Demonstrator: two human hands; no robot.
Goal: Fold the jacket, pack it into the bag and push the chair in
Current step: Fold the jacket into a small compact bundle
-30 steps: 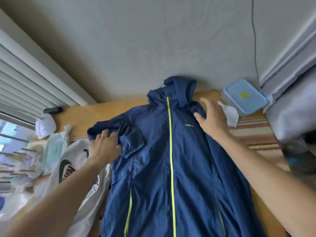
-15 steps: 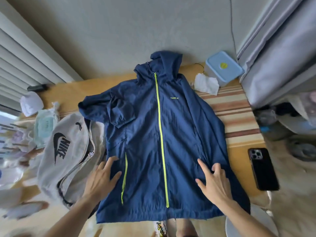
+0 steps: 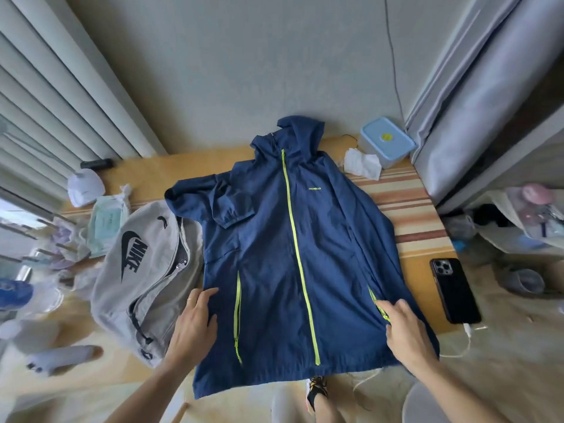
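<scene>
**Jacket spread flat, both hands at its lower edges**

The navy jacket (image 3: 293,270) lies front-up, zipped, on the tabletop (image 3: 409,209), its hem overhanging the near edge. My left hand (image 3: 195,325) rests open on its left side; my right hand (image 3: 403,328), fingers curled, presses beside the right pocket zip. The grey bag (image 3: 143,279) lies unzipped, touching the jacket's left side.

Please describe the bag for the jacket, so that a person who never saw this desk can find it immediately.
Start from the navy blue hooded jacket with lime-green zips spread flat on the wooden desk. The bag lies against its left edge, beside the left hand. It is the grey fabric bag, partly unzipped, the only thing printed with a large black logo.
</scene>
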